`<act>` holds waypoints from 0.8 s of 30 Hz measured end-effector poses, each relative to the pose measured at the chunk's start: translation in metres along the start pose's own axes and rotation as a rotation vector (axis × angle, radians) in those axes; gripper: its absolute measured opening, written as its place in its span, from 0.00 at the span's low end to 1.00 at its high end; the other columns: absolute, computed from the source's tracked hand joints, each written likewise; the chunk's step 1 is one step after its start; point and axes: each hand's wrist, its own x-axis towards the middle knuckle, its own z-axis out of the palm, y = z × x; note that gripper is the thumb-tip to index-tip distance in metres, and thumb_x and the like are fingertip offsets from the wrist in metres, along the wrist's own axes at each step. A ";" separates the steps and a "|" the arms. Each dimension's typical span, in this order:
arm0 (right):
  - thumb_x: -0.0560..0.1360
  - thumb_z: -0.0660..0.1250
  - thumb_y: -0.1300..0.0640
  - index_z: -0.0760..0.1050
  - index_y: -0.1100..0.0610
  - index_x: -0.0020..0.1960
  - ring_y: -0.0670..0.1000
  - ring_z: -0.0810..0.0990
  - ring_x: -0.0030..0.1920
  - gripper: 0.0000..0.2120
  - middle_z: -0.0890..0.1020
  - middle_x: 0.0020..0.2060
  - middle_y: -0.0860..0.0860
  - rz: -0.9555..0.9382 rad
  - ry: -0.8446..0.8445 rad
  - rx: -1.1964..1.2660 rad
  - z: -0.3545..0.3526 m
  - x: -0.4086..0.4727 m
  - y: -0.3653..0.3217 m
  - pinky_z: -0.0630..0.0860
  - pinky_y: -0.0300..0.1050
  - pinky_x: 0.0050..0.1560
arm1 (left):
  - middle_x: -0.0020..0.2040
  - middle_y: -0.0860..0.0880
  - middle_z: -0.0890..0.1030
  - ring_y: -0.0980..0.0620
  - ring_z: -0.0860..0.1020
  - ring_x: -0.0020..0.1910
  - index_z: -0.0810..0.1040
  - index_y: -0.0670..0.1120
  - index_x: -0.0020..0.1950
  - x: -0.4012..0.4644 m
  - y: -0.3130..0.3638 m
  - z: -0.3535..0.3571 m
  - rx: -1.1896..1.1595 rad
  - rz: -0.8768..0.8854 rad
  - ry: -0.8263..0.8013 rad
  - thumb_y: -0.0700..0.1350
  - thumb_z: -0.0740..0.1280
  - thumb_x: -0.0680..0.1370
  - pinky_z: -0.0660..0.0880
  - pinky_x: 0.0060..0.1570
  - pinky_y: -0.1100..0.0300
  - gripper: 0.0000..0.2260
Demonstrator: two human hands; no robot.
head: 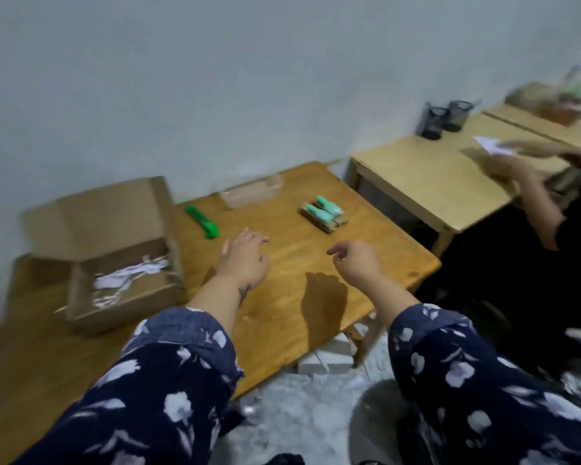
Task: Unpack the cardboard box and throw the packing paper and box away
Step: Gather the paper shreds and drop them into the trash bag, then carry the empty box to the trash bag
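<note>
Cardboard box sits on the left part of the wooden table, flaps up, top open. White shredded packing paper lies loose inside it, some strips hanging over the near wall. Picture is motion-blurred; finer detail of the paper cannot be told.

Left hand hovers above the table just right of the box, apart from it, palm down. Fingers spread and nearly straight, holding nothing. The box's right wall is the nearest part to this hand; no contact.

Right hand hovers further right, well apart from the box. Fingers loosely curled, pointing left, nothing held. Its shadow falls on the table below.

Both forearms come out of dark blue sleeves with a white flower print.

Beyond the left hand: green box cutter flat on the table, near the box's far right corner. Clear plastic tray at the wall edge. Two mint-green items on a small card backing lie beyond the right hand.

Paler table stands to the right, two black mesh pen cups on it by the wall. Another person's hand shows blurred at far right, near a white scrap of paper.
</note>
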 end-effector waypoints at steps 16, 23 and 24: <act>0.77 0.65 0.56 0.56 0.53 0.76 0.58 0.76 0.62 0.31 0.74 0.65 0.59 -0.376 -0.388 0.011 0.150 0.027 -0.238 0.74 0.49 0.60 | 0.73 0.45 0.65 0.43 0.69 0.67 0.59 0.56 0.76 -0.096 -0.216 -0.099 -0.110 -0.713 0.393 0.46 0.60 0.80 0.71 0.61 0.48 0.25; 0.75 0.63 0.64 0.55 0.43 0.75 0.54 0.81 0.50 0.34 0.79 0.59 0.55 -0.351 -0.379 0.098 0.185 0.052 -0.257 0.80 0.49 0.51 | 0.47 0.44 0.81 0.50 0.78 0.38 0.41 0.61 0.76 -0.075 -0.234 -0.101 -0.167 -0.833 0.252 0.40 0.60 0.80 0.79 0.38 0.53 0.36; 0.75 0.62 0.65 0.56 0.42 0.75 0.53 0.81 0.49 0.34 0.78 0.59 0.55 -0.346 -0.385 0.106 0.187 0.054 -0.258 0.81 0.50 0.49 | 0.43 0.44 0.80 0.49 0.78 0.37 0.41 0.61 0.76 -0.073 -0.235 -0.100 -0.155 -0.853 0.254 0.36 0.60 0.80 0.79 0.36 0.53 0.37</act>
